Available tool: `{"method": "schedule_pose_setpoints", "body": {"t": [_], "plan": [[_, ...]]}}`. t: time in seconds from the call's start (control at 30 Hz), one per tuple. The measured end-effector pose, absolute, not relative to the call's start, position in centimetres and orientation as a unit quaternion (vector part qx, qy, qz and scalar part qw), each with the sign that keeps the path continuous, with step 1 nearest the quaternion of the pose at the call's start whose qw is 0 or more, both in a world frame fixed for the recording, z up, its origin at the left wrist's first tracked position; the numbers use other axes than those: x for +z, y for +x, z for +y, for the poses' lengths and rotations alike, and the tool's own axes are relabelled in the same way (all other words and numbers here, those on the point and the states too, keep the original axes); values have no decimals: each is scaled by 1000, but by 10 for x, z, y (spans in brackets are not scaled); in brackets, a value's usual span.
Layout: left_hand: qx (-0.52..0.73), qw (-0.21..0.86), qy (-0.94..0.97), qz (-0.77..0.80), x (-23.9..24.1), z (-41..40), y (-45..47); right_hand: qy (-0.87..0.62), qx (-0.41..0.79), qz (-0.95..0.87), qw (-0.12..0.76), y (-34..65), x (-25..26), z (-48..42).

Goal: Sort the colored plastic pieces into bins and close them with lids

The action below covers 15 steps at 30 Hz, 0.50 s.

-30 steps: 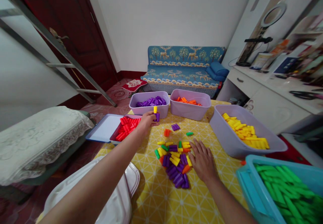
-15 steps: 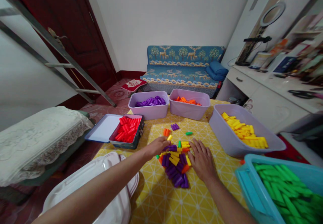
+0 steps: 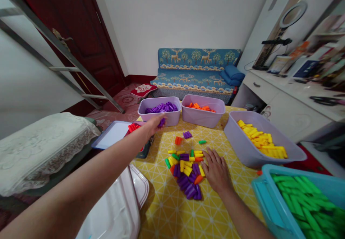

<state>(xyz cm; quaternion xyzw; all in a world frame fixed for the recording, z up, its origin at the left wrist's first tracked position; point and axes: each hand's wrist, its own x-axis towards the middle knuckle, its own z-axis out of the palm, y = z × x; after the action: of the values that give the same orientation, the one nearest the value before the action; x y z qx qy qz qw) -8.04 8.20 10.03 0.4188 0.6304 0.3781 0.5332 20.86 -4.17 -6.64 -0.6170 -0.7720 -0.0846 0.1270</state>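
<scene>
Drawn off the pile [image 3: 185,181], the left hand [image 3: 154,125] pinches a purple piece [image 3: 161,123], a tub [image 3: 172,120] just beyond, while the right hand [image 3: 217,169] lies loosely spread, the pile at its left.

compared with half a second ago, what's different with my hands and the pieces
The left hand has moved from the mixed pile forward and left toward the purple-piece tub, gripping at least one purple piece. The yellow piece it held is let go, apparently onto the pile. The right hand and tubs stayed put.
</scene>
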Motion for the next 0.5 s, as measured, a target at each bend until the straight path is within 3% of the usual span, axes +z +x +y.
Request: {"method": "schedule_pose_setpoints", "body": {"t": [0.1,0.2,0.33,0.5], "plan": [[502,490,371,609,128,114,-95,-616,-88,-772,133,209,-67,-41],[572,472,341,577,115,107,-94,-615,-86,-772,137,210,-69,-41],[487,438,390,647,35,45,-68,-615,-83,-772,137,210,-68,-41],[405,269,482,729,-54,-39,-33,-621,-78,-769,130,209,-66,-42]]}}
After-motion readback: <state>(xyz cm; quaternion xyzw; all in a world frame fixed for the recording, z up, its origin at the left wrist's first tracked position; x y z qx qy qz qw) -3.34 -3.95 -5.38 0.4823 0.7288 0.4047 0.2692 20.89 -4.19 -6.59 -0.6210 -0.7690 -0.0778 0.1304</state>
